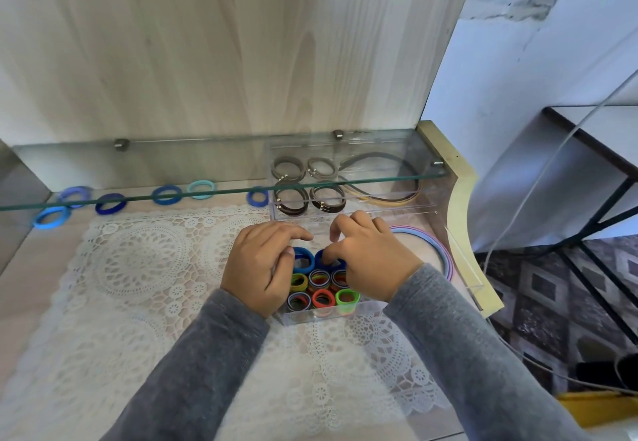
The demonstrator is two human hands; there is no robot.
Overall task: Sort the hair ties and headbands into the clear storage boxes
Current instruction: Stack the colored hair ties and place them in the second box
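A near clear box [331, 316] on the lace mat holds several coloured hair ties [322, 297] packed upright in rows. My left hand [262, 264] rests over the box's left side, its thumb touching a blue hair tie [303, 258]. My right hand [366, 257] reaches in from the right, its thumb and fingers pinching a dark blue hair tie [322, 257] in the back row. A pastel headband [435, 247] lies in the box's right part. A far clear box [348, 185] holds brown and beige ties and headbands.
Several loose blue hair ties [110, 203] lie along the back of the table under a glass shelf [138, 195] that overhangs the far box. A white lace mat [138, 268] covers the table. The table's curved right edge [462, 219] drops to a patterned floor with cables.
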